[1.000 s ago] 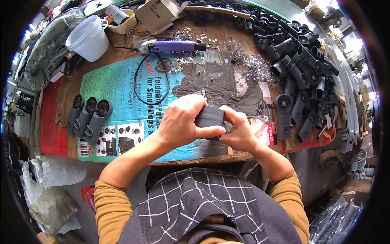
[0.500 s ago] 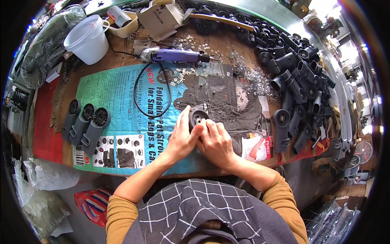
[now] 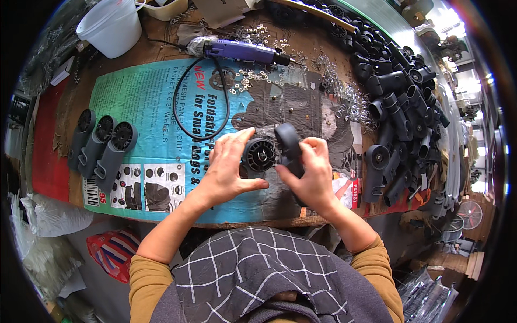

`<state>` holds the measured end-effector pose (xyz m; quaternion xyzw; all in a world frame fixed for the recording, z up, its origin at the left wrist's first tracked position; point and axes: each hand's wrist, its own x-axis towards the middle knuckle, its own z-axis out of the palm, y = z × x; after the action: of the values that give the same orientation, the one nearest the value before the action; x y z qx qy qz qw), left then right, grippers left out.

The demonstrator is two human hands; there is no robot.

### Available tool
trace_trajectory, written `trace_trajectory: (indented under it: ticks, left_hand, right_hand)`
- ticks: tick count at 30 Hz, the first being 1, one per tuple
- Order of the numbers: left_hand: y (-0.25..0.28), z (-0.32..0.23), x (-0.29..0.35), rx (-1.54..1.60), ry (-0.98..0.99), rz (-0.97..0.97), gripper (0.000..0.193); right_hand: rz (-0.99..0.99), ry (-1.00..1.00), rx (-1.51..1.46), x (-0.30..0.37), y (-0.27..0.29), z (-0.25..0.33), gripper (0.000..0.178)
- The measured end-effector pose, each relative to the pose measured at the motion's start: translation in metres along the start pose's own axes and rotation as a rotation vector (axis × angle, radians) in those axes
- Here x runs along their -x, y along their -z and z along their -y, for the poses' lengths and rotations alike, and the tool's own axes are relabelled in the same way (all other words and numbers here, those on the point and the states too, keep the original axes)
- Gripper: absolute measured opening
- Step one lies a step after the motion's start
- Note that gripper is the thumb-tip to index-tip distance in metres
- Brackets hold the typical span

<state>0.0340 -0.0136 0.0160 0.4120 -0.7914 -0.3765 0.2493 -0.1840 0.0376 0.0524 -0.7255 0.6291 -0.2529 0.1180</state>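
Near the front middle of the table is a round black plastic part (image 3: 260, 155), its ribbed inner face and a metal piece at its centre showing. My left hand (image 3: 226, 169) is beside it, fingers and thumb spread wide around its left side; any contact is hard to make out. My right hand (image 3: 316, 175) grips a dark grey plastic joint piece (image 3: 289, 145), tilted with its round end up, just right of the round part. Some of this piece is hidden by my fingers.
A purple power screwdriver (image 3: 245, 52) with a looped black cord lies beyond my hands. Small washers and springs (image 3: 344, 105) are scattered nearby. Dark joint pieces (image 3: 401, 118) are heaped on the right. Three grey assemblies (image 3: 113, 156) lie left. A white bucket (image 3: 110, 32) stands far left.
My right hand has left the centre of the round part and now holds a dark grey joint piece. My left fingers and thumb have spread apart. The view has shifted slightly.
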Motion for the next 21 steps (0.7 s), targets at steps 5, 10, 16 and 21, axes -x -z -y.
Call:
trace_trajectory:
  ticks: [5, 10, 16, 21]
  left_hand:
    - [-0.009, -0.007, -0.001, -0.220, -0.014, -0.030, 0.098]
    - [-0.009, -0.005, -0.005, -0.231, -0.052, -0.033, 0.084]
    - [-0.015, -0.006, -0.003, -0.270, -0.080, -0.130, 0.082]
    - [-0.014, -0.004, -0.001, -0.211, -0.047, -0.141, 0.081]
  right_hand:
    - [0.063, -0.556, -0.868, 0.008, -0.008, -0.027, 0.060]
    - [-0.022, -0.219, 0.056, 0.020, 0.005, -0.017, 0.069]
    - [-0.008, 0.094, 0.204, 0.008, -0.015, 0.014, 0.036]
    - [-0.068, 0.114, -0.006, 0.004, -0.008, 0.010, 0.019]
